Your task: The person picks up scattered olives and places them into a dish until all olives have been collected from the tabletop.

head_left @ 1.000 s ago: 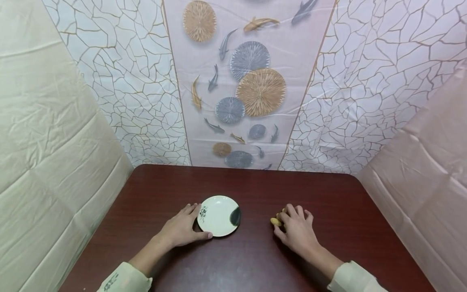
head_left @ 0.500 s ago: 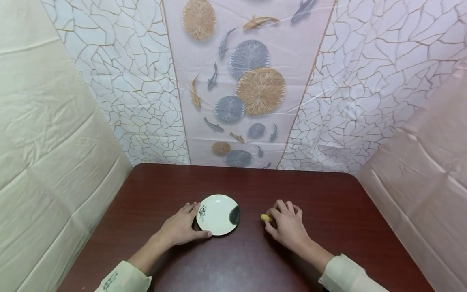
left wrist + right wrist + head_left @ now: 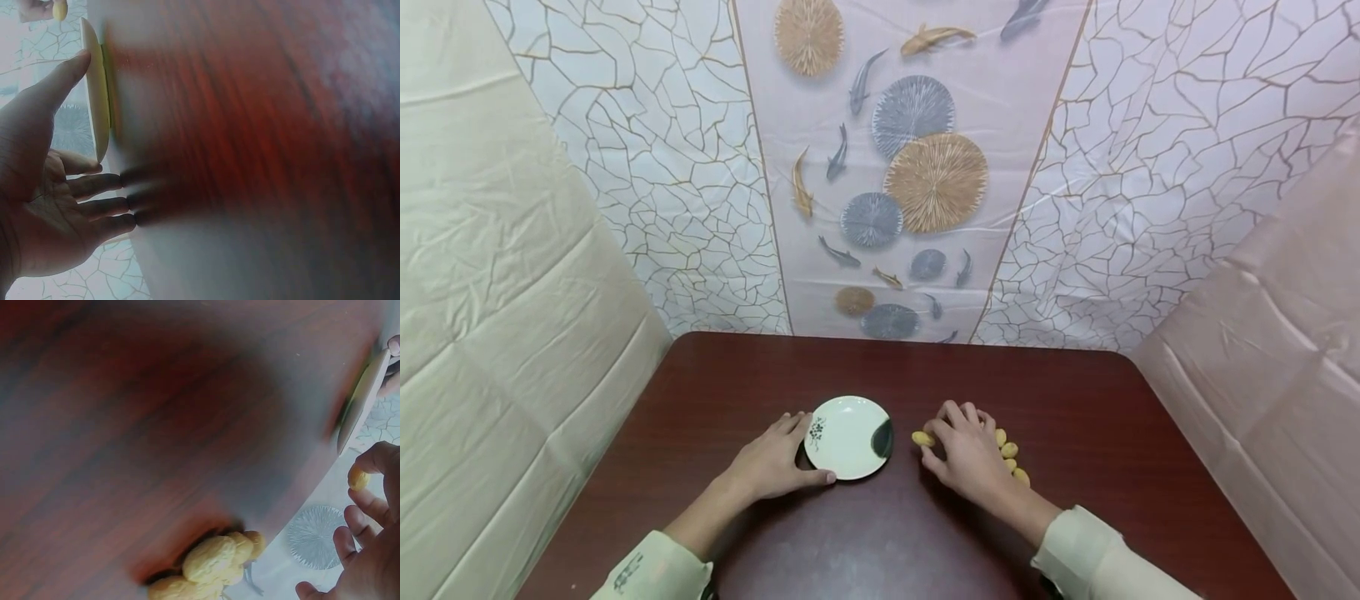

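A round white plate [image 3: 846, 442] with a dark green patch and a small floral print lies left of the table's middle. My left hand [image 3: 769, 463] touches its left rim, thumb at the near edge and fingers spread along the far-left side. Between right thumb and index finger, my right hand [image 3: 972, 457] pinches a yellow oval piece [image 3: 922, 437], about the size of a date. It is held above the table, just right of the plate. Several more such pieces [image 3: 209, 559], wrinkled on the surface, lie in a heap behind the right hand, which partly hides them.
The dark red-brown table [image 3: 880, 542] has rounded far corners. Patterned cloth [image 3: 936, 183] with fish and discs hangs behind it. Pale cloth walls [image 3: 512, 333] stand along the left and right sides.
My right hand has moved left toward the plate with the pinched yellow oval piece, uncovering the heap to its right. The left hand and plate have stayed in place.
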